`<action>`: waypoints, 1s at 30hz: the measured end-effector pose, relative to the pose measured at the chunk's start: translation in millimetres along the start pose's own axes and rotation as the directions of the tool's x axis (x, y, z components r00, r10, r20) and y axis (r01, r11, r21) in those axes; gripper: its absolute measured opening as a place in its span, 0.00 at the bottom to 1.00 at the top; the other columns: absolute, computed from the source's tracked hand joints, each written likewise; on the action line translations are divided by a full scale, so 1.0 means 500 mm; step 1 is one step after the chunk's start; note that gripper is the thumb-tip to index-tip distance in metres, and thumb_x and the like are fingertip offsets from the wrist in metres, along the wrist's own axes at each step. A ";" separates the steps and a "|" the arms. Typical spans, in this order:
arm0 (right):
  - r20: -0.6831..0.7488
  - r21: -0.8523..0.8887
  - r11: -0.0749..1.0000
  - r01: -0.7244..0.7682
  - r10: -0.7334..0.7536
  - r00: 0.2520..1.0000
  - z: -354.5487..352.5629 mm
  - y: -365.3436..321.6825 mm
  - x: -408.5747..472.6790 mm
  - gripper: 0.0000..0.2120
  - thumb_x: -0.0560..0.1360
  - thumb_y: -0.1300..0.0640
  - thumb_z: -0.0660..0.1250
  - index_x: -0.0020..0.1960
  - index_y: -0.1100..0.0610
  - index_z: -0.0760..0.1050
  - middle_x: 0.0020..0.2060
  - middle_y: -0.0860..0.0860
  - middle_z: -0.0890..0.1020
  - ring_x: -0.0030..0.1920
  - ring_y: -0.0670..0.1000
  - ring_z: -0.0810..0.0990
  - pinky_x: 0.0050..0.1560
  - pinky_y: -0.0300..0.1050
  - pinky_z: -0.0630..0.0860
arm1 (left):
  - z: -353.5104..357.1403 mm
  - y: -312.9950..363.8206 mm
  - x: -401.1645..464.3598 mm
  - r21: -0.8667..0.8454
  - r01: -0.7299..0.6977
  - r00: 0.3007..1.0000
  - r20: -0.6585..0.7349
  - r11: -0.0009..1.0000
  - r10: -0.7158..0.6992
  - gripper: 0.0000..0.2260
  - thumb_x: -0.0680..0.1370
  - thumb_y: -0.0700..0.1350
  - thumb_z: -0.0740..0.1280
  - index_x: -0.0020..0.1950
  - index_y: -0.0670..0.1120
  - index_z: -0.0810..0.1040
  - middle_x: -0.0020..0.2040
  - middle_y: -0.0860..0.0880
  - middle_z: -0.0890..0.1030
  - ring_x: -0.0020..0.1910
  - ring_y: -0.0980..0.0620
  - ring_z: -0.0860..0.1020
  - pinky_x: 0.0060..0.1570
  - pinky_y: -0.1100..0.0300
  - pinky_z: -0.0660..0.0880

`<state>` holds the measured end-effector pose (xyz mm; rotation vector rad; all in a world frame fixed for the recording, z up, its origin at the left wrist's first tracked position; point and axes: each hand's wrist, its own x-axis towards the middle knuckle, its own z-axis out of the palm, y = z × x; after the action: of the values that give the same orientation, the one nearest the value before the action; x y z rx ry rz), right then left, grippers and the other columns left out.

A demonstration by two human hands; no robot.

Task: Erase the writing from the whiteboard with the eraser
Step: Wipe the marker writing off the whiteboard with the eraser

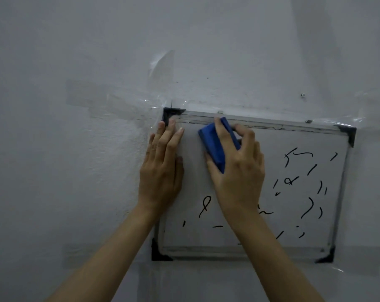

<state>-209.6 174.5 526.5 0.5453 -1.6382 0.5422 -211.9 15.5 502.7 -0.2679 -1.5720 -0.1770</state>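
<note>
The blue eraser [217,143] is clasped in the right hand [239,171], while the whiteboard [258,247] is steadied by the left hand [161,168], fingers flat, holding nothing.

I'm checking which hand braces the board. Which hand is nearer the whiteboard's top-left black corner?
Left. The left hand lies flat with its fingertips touching that black corner. The right hand sits further along the whiteboard, gripping the blue eraser.

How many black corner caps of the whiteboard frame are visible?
4: top left by the left hand, top right, bottom left, bottom right. None seems hidden.
</note>
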 end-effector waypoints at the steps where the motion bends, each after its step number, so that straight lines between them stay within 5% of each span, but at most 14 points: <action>1: 0.016 0.006 1.000 0.021 -0.021 1.000 0.002 -0.004 -0.019 0.37 0.70 0.51 0.74 0.75 0.52 0.64 0.64 0.57 0.73 0.58 0.55 0.75 0.55 0.49 0.76 | -0.001 0.001 0.000 0.005 0.000 1.000 0.007 1.000 0.000 0.22 0.81 0.40 0.57 0.75 0.40 0.62 0.78 0.42 0.59 0.79 0.43 0.54 0.77 0.46 0.54; 5: 0.087 0.028 0.994 0.106 -0.108 0.990 0.002 0.012 -0.067 0.36 0.70 0.51 0.75 0.74 0.53 0.66 0.64 0.57 0.74 0.58 0.55 0.76 0.54 0.48 0.77 | -0.003 0.004 0.000 0.030 0.001 0.999 0.036 1.000 -0.002 0.22 0.81 0.43 0.58 0.75 0.41 0.63 0.77 0.41 0.59 0.78 0.42 0.54 0.76 0.43 0.56; 11: -0.070 0.059 0.992 -0.111 0.115 0.991 -0.015 0.063 0.033 0.35 0.73 0.51 0.73 0.76 0.50 0.63 0.64 0.56 0.70 0.58 0.53 0.73 0.57 0.45 0.74 | -0.008 0.007 0.000 0.143 -0.037 0.995 0.099 0.989 0.023 0.23 0.81 0.48 0.58 0.75 0.43 0.63 0.78 0.39 0.57 0.78 0.40 0.51 0.77 0.42 0.52; 17: 0.023 0.063 0.996 0.069 -0.070 0.997 -0.009 0.079 -0.049 0.35 0.71 0.50 0.73 0.75 0.52 0.64 0.64 0.55 0.71 0.58 0.54 0.74 0.55 0.46 0.76 | 0.003 0.027 0.020 0.253 -0.036 0.994 0.109 0.967 0.008 0.24 0.80 0.52 0.56 0.75 0.45 0.61 0.78 0.39 0.55 0.78 0.38 0.49 0.76 0.40 0.49; 23: -0.112 0.163 0.976 -0.146 0.165 0.980 -0.022 0.135 0.032 0.34 0.73 0.51 0.72 0.76 0.48 0.62 0.64 0.53 0.69 0.59 0.51 0.73 0.58 0.52 0.79 | 0.022 0.029 0.032 0.352 -0.076 0.993 0.107 0.933 0.041 0.27 0.79 0.51 0.53 0.78 0.45 0.59 0.79 0.41 0.53 0.79 0.42 0.48 0.76 0.39 0.46; 30: -0.017 0.098 0.995 -0.020 0.022 1.000 -0.020 0.149 -0.048 0.34 0.73 0.50 0.72 0.75 0.50 0.63 0.64 0.55 0.69 0.60 0.52 0.73 0.58 0.51 0.79 | 0.017 0.034 0.028 0.382 -0.067 0.993 0.116 0.922 0.025 0.28 0.78 0.53 0.54 0.78 0.47 0.57 0.79 0.40 0.53 0.79 0.41 0.49 0.76 0.39 0.46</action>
<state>-245.7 240.0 500.8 0.5941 -1.6083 0.6437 -215.1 35.1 515.7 -0.0043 -1.6694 0.1882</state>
